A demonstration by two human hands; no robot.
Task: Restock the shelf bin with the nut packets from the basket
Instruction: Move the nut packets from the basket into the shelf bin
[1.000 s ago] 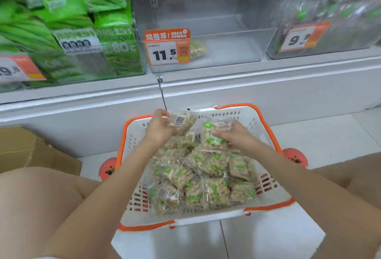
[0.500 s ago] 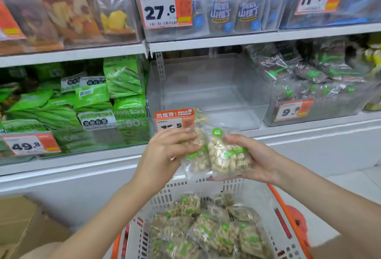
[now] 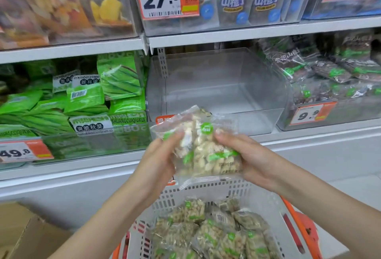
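Note:
Clear nut packets (image 3: 204, 149) with green labels are held up between both hands, just below and in front of the clear shelf bin (image 3: 216, 91). My left hand (image 3: 158, 159) grips the left packet's side. My right hand (image 3: 245, 155) grips the right packet from the other side. The bin looks nearly bare inside; its orange price tag is mostly hidden behind the packets. Below, the white basket (image 3: 206, 190) with orange trim holds several more nut packets (image 3: 208, 232).
Green okra snack bags (image 3: 86, 106) fill the bin to the left. Dark packets (image 3: 334, 73) fill the bin to the right. An upper shelf (image 3: 226, 33) carries blue pouches and dried fruit. A cardboard box (image 3: 26, 236) sits at lower left.
Both hands lifted packets out of the basket and raised them to the front of the clear bin. The view tilted upward from the basket to the shelves.

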